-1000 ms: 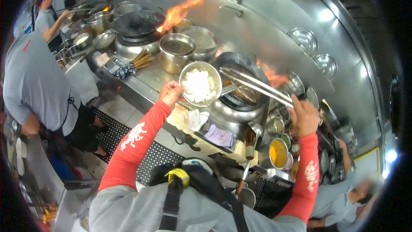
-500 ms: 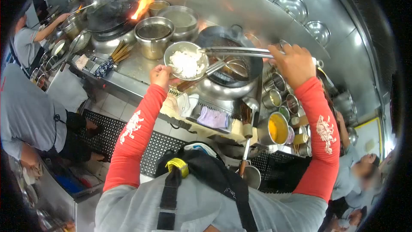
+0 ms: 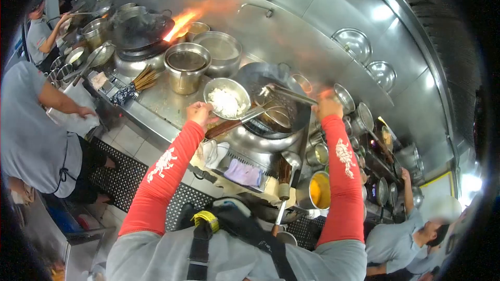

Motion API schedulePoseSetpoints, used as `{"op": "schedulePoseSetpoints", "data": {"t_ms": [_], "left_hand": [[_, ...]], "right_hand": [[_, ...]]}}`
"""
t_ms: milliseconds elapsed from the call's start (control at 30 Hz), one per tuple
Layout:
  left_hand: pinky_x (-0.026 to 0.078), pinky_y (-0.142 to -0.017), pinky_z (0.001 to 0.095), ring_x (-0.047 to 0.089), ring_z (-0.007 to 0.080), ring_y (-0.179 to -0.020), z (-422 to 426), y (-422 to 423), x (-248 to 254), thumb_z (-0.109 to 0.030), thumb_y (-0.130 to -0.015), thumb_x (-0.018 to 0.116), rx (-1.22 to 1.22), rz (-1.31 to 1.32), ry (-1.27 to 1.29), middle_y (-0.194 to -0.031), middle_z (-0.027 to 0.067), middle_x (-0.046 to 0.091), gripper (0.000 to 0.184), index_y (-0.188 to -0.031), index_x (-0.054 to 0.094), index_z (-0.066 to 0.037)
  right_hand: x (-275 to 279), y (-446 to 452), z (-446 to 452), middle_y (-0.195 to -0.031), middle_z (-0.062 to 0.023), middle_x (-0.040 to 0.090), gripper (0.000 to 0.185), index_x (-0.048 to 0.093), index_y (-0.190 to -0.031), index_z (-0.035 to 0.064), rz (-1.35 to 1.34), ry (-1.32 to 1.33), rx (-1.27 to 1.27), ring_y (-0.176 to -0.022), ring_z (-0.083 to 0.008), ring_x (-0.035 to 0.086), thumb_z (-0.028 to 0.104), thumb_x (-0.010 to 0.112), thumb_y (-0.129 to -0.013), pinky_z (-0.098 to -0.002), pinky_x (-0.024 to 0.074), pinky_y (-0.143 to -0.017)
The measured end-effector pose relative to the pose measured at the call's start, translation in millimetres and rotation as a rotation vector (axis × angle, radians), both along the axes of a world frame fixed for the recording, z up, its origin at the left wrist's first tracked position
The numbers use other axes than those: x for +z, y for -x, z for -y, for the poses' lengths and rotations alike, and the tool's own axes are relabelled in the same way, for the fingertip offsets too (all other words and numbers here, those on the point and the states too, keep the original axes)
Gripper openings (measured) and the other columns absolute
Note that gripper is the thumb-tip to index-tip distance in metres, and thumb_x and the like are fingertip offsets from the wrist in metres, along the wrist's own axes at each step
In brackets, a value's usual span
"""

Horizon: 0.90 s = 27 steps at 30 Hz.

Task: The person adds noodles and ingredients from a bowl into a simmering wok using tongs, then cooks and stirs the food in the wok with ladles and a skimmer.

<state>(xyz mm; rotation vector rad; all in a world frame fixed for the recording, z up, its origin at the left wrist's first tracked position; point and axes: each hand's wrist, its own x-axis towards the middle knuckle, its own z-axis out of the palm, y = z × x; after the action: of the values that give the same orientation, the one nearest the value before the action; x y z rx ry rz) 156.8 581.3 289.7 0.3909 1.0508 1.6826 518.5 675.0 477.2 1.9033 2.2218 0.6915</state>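
My left hand (image 3: 200,114) grips the near-left rim of a metal bowl (image 3: 211,87) holding white pieces of food (image 3: 226,101). Closed around a pair of long metal tongs (image 3: 294,94), my right hand (image 3: 328,106) is to the right of the wok. The tong tips are above the dark wok (image 3: 250,75), with a small whitish bit at them. A wire strainer (image 3: 277,117) rests across the wok, its wooden handle extending toward my left hand. What lies under the strainer is hard to make out.
Flames (image 3: 185,23) rise beside another wok (image 3: 139,31) at the left. Behind the bowl stand a steel pot (image 3: 183,84) and a wider pot (image 3: 229,54). A brush (image 3: 284,179) and purple cloth (image 3: 243,174) lie in front. Co-workers (image 3: 41,125) are at both sides.
The tongs have moved from the bowl to above the wok, with a whitish bit at their tips. My right hand has come lower and nearer the wok. My left hand still holds the bowl.
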Motion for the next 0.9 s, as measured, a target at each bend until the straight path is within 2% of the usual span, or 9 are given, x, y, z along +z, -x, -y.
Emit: {"op": "schedulePoseSetpoints", "data": {"t_ms": [133,200,267,367,467,600,667,700,900], "left_hand": [[0.058,-0.068,0.0466,0.064,0.0215,-0.075,15,14,11,-0.002,-0.077,0.06,-0.092,-0.049,0.029,-0.082,0.0075,0.062,0.011,-0.077,0.051,-0.008],[0.058,-0.066,0.0442,0.064,0.0201,-0.074,19,22,11,-0.003,-0.078,0.061,-0.149,-0.068,-0.024,-0.082,0.0069,0.062,0.011,-0.077,0.051,-0.008],[0.058,-0.062,0.0406,0.063,0.0193,-0.071,14,29,11,-0.003,-0.079,0.063,-0.185,-0.097,-0.077,-0.08,0.0069,0.062,0.013,-0.076,0.051,-0.007],[0.056,-0.054,0.0344,0.062,0.0172,-0.066,-1,29,12,-0.005,-0.081,0.065,-0.225,-0.196,-0.131,-0.077,0.0061,0.06,0.017,-0.073,0.05,-0.008],[0.056,-0.054,0.0334,0.061,0.0163,-0.066,-12,19,20,-0.005,-0.08,0.065,-0.253,-0.321,-0.183,-0.076,0.0052,0.06,0.017,-0.073,0.05,-0.008],[0.058,-0.055,0.0359,0.062,0.0169,-0.067,-18,13,24,-0.003,-0.079,0.064,-0.259,-0.184,-0.176,-0.077,0.0059,0.06,0.015,-0.073,0.051,-0.007],[0.059,-0.057,0.0406,0.065,0.0217,-0.071,-17,13,24,-0.002,-0.079,0.062,-0.243,-0.135,-0.155,-0.081,0.009,0.063,0.011,-0.077,0.052,-0.005],[0.059,-0.058,0.0415,0.065,0.023,-0.073,-16,13,24,-0.002,-0.079,0.061,-0.223,-0.11,-0.133,-0.082,0.0099,0.063,0.01,-0.079,0.052,-0.005],[0.058,-0.06,0.0443,0.066,0.0265,-0.078,-28,3,1,-0.001,-0.078,0.058,-0.122,-0.044,-0.05,-0.088,0.0137,0.065,0.007,-0.083,0.053,-0.003]], "right_hand": [[5,-36,-8,-0.089,-0.0147,0.067,0.052,0.06,-0.118,0.0149,-0.105,-0.158,-0.043,-0.085,-0.0331,0.066,0.05,0.061,-0.08,-0.0445,0.0518,-0.073],[57,-18,34,-0.089,-0.0139,0.066,0.051,0.058,-0.123,0.016,-0.105,-0.083,0.044,-0.082,-0.0331,0.065,0.047,0.06,-0.083,-0.044,0.0509,-0.07],[82,-8,70,-0.092,-0.011,0.065,0.04,0.062,-0.114,0.0181,-0.03,-0.209,0.253,-0.079,-0.0299,0.064,0.04,0.063,-0.081,-0.0431,0.0507,-0.068],[99,25,113,-0.084,-0.007,0.061,0.041,0.062,-0.114,0.0188,0.022,-0.252,0.599,-0.076,-0.0254,0.062,0.039,0.066,-0.078,-0.0394,0.0493,-0.064],[93,54,128,-0.083,-0.0051,0.06,0.04,0.063,-0.112,0.0189,0.092,-0.267,0.722,-0.077,-0.0227,0.061,0.035,0.069,-0.076,-0.0358,0.0482,-0.063],[93,45,118,-0.084,-0.0037,0.06,0.038,0.063,-0.111,0.019,0.062,-0.257,0.72,-0.077,-0.0218,0.061,0.034,0.068,-0.076,-0.0355,0.0485,-0.063],[102,25,117,-0.083,-0.0033,0.06,0.037,0.062,-0.111,0.0195,0.025,-0.299,0.716,-0.076,-0.0219,0.061,0.033,0.067,-0.077,-0.0358,0.0485,-0.063],[110,18,120,-0.075,-0.0053,0.057,0.032,0.065,-0.108,0.0179,-0.016,-0.258,0.628,-0.069,-0.0252,0.059,0.032,0.067,-0.079,-0.0384,0.0475,-0.061],[111,-48,77,-0.082,-0.0073,0.064,0.033,0.063,-0.112,0.0264,-0.015,-0.254,0.337,-0.075,-0.0263,0.064,0.04,0.063,-0.081,-0.0399,0.0505,-0.061]]}}
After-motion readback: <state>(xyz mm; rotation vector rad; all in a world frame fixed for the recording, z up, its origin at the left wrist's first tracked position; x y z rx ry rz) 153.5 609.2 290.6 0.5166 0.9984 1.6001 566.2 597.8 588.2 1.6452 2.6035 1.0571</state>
